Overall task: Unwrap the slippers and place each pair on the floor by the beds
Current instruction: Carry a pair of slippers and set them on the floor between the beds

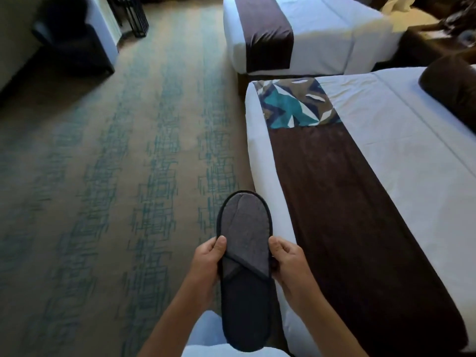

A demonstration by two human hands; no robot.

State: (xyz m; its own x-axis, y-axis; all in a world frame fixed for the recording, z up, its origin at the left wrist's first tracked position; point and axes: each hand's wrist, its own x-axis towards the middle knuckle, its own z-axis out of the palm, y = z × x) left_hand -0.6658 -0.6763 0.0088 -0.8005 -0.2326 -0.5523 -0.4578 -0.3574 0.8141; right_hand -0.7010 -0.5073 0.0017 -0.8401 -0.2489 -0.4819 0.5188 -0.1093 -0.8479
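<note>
A dark grey slipper with black edging is held flat in the air in front of me, toe pointing away. My left hand grips its left edge at the middle and my right hand grips the right edge. Whether a second slipper lies under it I cannot tell. No wrapper is visible. The near bed, white with a brown runner, stands just to the right of the slipper. A second bed stands farther back.
Patterned brown and teal carpet spreads across the left and middle. A dark armchair sits at the far left. A dark nightstand stands between the beds at the upper right.
</note>
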